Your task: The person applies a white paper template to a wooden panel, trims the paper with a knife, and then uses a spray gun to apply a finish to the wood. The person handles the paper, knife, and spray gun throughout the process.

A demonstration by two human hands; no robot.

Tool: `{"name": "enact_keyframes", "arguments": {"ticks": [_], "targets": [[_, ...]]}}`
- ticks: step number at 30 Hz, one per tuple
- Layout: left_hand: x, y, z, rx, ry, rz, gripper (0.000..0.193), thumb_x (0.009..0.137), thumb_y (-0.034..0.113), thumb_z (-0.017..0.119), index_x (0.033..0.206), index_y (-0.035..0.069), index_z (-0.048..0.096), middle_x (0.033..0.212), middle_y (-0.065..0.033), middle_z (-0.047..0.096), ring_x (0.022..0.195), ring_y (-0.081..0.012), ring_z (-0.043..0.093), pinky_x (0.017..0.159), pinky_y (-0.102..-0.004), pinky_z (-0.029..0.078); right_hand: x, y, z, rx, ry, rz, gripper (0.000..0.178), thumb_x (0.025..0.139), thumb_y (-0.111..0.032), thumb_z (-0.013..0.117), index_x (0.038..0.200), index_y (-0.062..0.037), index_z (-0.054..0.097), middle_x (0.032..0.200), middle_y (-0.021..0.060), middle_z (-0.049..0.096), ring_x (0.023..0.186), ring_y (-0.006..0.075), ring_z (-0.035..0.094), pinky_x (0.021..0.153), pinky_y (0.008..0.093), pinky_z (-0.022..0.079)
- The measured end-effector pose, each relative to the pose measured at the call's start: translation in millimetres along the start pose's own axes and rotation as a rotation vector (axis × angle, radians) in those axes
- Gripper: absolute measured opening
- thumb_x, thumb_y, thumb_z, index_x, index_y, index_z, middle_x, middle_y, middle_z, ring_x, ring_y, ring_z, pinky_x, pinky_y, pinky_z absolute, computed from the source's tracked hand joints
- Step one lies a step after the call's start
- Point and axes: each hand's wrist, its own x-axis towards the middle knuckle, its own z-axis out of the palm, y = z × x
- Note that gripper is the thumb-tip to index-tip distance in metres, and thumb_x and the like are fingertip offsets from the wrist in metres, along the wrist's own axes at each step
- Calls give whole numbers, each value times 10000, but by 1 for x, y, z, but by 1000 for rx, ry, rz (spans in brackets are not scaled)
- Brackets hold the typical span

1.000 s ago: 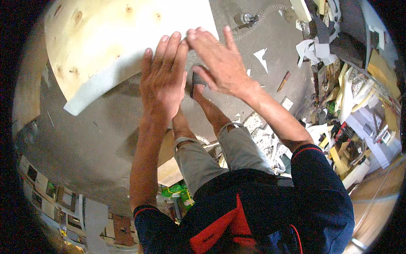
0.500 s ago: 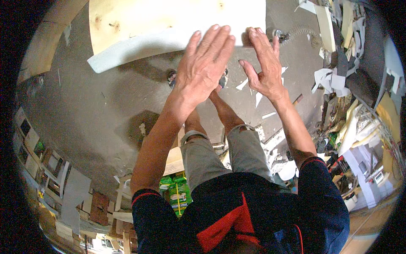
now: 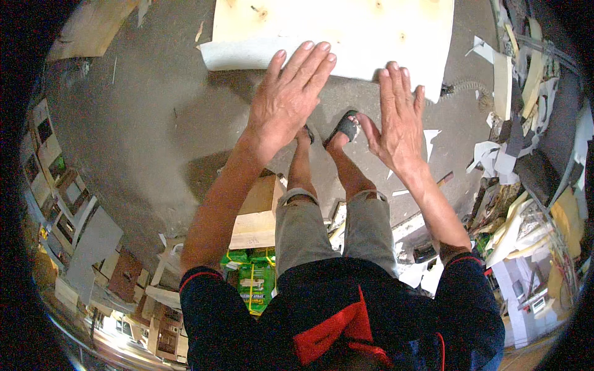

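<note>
A pale wooden board with dark knots lies at the top of the head view. Along its near edge hangs a white sheet, which looks like thin foam or fabric. My left hand has its palm down and fingers stretched out over that edge. My right hand is spread likewise near the sheet's right end, its thumb held apart. Both hands are empty. Whether the fingertips touch the sheet or hover just above it, I cannot tell.
White offcuts and foam strips are heaped along the right side, near a coiled hose. A wooden box and green packages are beside my legs. Wooden frames stand at the left. My sandalled foot is on the floor.
The board and sheet now sit further right in the view, and the sheet's left flap shows less. The right hand appears lower. Both hands stay flat, and my feet show more.
</note>
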Motion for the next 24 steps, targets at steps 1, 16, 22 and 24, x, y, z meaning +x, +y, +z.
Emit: {"name": "enact_keyframes", "arguments": {"ticks": [1,16,22,24], "targets": [[-2,-5,1,-47,74,45,816,821,272,740,1524,93,367,1612,-57,320,1489,-257,291,1194,-493,256,3,-8,3,28,23,-114,962,842,-248,763,1578,-24,185,1643,186,196,1534,357,141,1211,610,104],[-54,-93,-1,57,143,154,617,901,202,553,1486,66,416,1589,-83,358,1474,-260,320,1191,-456,282,58,-90,52,-9,30,-413,1066,753,-296,815,1580,-36,194,1646,174,202,1529,356,175,1207,611,100],[-45,-147,-14,-138,199,282,748,857,375,674,1494,82,411,1599,-84,351,1477,-246,326,1184,-475,292,64,-103,32,28,-21,-396,1046,743,-316,825,1564,-27,245,1630,185,241,1520,361,203,1208,586,167],[-43,-177,-20,-126,363,229,612,926,395,651,1421,66,503,1547,-134,429,1425,-285,416,1146,-467,355,76,-115,32,35,-63,-473,1024,754,-320,819,1557,-21,258,1628,188,245,1518,359,208,1211,579,169]]}}
